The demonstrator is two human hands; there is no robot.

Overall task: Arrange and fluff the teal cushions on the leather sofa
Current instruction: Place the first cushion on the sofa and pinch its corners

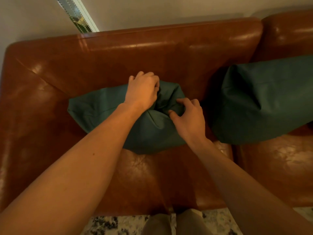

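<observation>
A teal cushion (101,109) lies on the seat of the brown leather sofa (152,48), against its backrest. My left hand (142,90) grips the cushion's top edge with curled fingers, bunching the fabric. My right hand (189,116) presses into the cushion's right end, its fingers bent and digging into the fabric beside a deep crease. A second teal cushion (264,102) leans against the backrest to the right, apart from both hands.
The sofa's left armrest (20,116) borders the seat. A second seat section (279,167) continues to the right. A patterned rug (118,224) and my legs (177,224) are at the bottom. A window blind (77,14) hangs behind the sofa.
</observation>
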